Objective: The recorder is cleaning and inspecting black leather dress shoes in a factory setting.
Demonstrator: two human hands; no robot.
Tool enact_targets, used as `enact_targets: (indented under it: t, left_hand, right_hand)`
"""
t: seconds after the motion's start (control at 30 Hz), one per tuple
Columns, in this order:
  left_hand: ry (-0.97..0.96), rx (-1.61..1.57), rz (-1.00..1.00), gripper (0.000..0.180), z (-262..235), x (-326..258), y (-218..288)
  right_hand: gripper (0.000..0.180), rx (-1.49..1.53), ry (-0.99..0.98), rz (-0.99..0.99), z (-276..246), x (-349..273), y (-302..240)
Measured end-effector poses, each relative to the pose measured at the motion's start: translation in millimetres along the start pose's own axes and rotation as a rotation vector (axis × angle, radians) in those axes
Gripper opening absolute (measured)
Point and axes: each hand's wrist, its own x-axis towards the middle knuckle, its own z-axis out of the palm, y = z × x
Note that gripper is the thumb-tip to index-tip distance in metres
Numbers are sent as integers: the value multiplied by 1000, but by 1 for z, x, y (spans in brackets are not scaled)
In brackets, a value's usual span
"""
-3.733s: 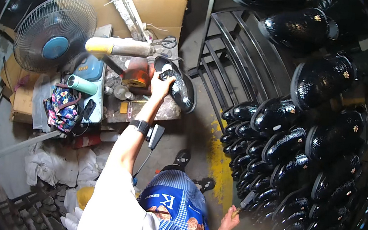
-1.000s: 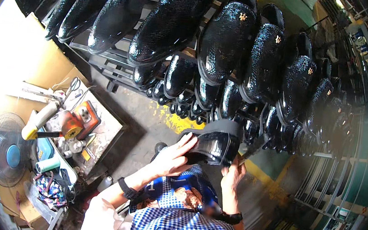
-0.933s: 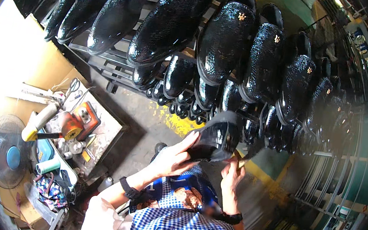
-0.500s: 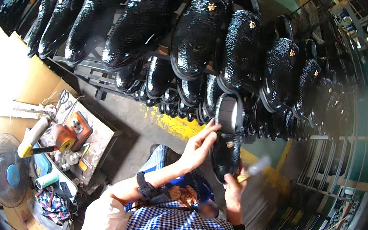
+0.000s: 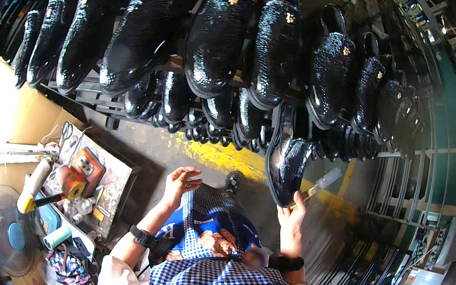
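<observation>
A glossy black loafer (image 5: 287, 163) hangs toe-down from my right hand (image 5: 291, 220), whose thumb and fingers close on its toe end. The same hand also keeps a slim tool (image 5: 324, 180) with a yellowish handle and a pale, flat end, perhaps a brush, pointing up and right. My left hand (image 5: 181, 182) is raised in front of the apron, fingers stretched and holding nothing. Just beyond the held loafer stands a rack row of matching black loafers (image 5: 220, 40) with small gold ornaments. The held loafer's heel end reaches up to that row's lower edge.
Lower rack tiers carry more black shoes (image 5: 176, 100). On the left, a worktable (image 5: 118, 172) holds scissors (image 5: 66, 131), an orange device (image 5: 90, 166) and an orange-and-yellow tool (image 5: 71, 184). A fan (image 5: 10, 230) stands below it. Metal racks (image 5: 403, 188) line the right.
My left hand has let go of the loafer and drawn back to the left. My right hand has turned the loafer, so its side now shows. The view has shifted slightly right.
</observation>
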Motion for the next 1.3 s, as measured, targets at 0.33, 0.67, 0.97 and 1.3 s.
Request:
enact_targets:
  t: [0.33,0.67,0.97,1.3]
  left_hand:
    - [74,-21,-9,19,-25,-15,-11]
    - [84,-17,-37,18,-24,-11,-9]
    - [71,42,-81,17,-24,-10,-9]
    - [82,59,-60,18,-21,-5,-9]
  right_hand:
    - [63,-510,32,-368,72,110,-9]
    - [42,-578,193,-268,70,148,15]
    - [48,-85,831,-429,56,151,-24]
    - [36,-55,349,-146,11,139,-44]
